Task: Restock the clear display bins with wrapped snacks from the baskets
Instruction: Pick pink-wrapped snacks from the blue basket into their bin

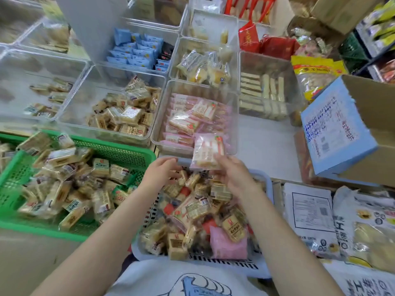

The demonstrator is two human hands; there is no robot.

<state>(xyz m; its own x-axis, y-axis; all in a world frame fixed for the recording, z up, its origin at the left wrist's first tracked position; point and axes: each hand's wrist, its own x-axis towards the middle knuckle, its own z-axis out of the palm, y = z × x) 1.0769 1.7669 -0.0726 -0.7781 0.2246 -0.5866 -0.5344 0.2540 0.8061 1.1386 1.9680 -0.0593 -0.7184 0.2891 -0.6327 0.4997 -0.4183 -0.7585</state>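
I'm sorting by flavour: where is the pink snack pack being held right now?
In the head view, centre frame: the right hand holds the pink snack pack at the near edge of the clear bin of pink packs, above the pale basket.

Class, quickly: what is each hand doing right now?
Left hand: open, fingers reaching over the blue basket, holding nothing.
Right hand: holding a pink wrapped snack.

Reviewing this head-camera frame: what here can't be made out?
- Left hand: its fingertips dip among the snacks in the grey basket, so whether they hold anything is unclear.
- Print on the pink pack in the right hand: too small and blurred.
- Green basket: cut off by the left edge.
- Far-left bins: motion blur hides their contents.
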